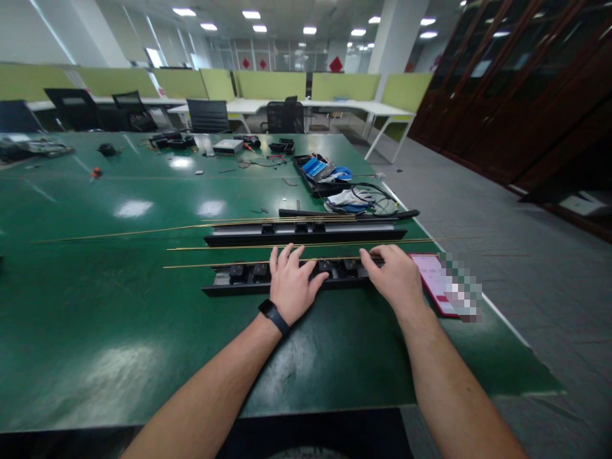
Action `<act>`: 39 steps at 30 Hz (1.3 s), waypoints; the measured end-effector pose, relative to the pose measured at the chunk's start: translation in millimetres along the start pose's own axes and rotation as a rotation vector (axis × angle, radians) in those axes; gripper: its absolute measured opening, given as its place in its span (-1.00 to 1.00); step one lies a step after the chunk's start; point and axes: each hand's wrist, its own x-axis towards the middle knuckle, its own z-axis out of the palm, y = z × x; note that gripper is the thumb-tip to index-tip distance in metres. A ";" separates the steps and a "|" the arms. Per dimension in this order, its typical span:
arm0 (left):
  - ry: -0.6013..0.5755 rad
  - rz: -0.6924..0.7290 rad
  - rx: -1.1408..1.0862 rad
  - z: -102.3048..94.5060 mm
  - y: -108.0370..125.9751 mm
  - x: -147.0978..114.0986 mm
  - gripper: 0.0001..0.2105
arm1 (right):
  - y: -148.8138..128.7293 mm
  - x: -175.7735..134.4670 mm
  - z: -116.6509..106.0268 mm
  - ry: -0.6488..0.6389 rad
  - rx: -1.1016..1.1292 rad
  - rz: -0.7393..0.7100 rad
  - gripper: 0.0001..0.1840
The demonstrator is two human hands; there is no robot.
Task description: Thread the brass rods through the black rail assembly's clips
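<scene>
A black channel rail (239, 290) with several black blocks (261, 273) in it lies across the green table in front of me. A thin brass-coloured rod (215, 265) runs along its far edge. My left hand (294, 287) rests over the rail's middle with fingers spread, its fingertips near the rod. At the rail's right part, my right hand (396, 274) has its thumb and fingers curled around the rod's right stretch; the exact contact is partly hidden. Another long rod (229, 247) lies just beyond, before a second black rail (306, 237).
More thin rods (282, 220) lie over the second rail. A red-edged tablet-like panel (433, 284), partly blurred, lies right of my right hand. Farther back are a black tray (310, 182) with blue items, gloves (351, 199) and black cables. The table's edge (507, 325) runs along the right.
</scene>
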 end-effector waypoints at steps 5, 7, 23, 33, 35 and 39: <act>0.004 0.003 0.002 0.0 1.3 0.3 -0.67 | -3.3 -0.9 -0.2 -0.047 0.008 -0.020 -0.61; 0.004 0.004 0.002 -0.1 1.3 0.3 -0.67 | -2.5 -0.8 0.1 -0.046 -0.010 -0.023 -0.61; -0.001 0.000 0.004 1.3 0.2 -0.1 -0.67 | 1.4 -0.4 2.6 -0.029 0.005 -0.035 -0.64; 0.009 0.006 -0.007 2.0 -0.6 -0.3 -0.67 | 7.1 1.3 3.0 -0.027 -0.088 -0.004 -0.59; 0.010 0.007 -0.010 1.8 -0.8 -0.5 -0.67 | 7.2 1.4 2.5 -0.020 -0.088 0.003 -0.58; 0.015 0.004 -0.010 1.7 -0.5 -0.7 -0.67 | 4.3 0.5 1.4 -0.012 -0.044 0.000 -0.60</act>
